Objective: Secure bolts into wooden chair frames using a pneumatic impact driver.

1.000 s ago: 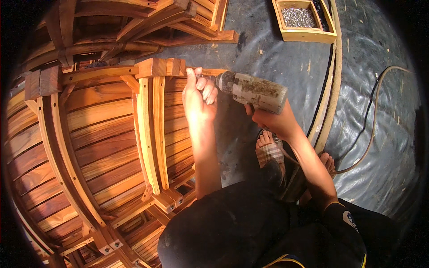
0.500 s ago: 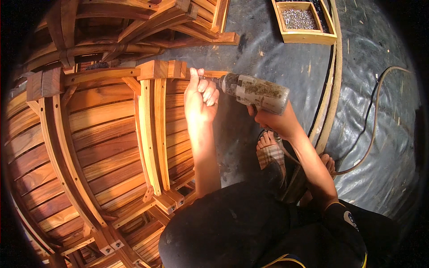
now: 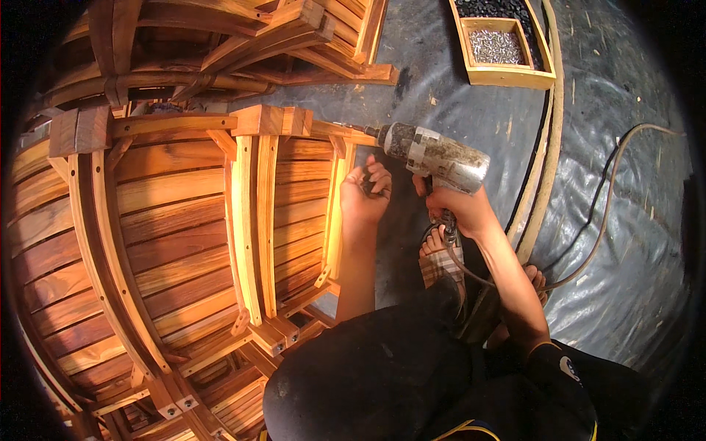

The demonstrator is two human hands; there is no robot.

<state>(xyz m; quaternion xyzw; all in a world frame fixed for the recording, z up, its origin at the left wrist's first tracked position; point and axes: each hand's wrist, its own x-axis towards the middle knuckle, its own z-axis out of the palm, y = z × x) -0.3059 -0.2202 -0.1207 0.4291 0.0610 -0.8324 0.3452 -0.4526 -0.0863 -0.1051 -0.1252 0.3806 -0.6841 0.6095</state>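
My right hand grips a worn, silver-grey impact driver by its handle. The driver points left, its bit at the wooden end rail of a slatted frame. I cannot tell whether the tip touches the wood. Below the bit, my left hand is closed with curled fingers, beside a lit upright slat. Something dark shows between those fingers, too small to name. The slatted wooden frame, with curved double rails and block ends, fills the left side.
A wooden box at the top holds dark small pieces and an inner tray of silver screws. A hose loops from the driver across the dark floor sheet. A long pole lies alongside. More wooden frames stand behind.
My left hand has come away from the driver's bit and moved down and right, fingers curled. The driver has shifted slightly right, its bit now exposed against the rail. The view has moved a little.
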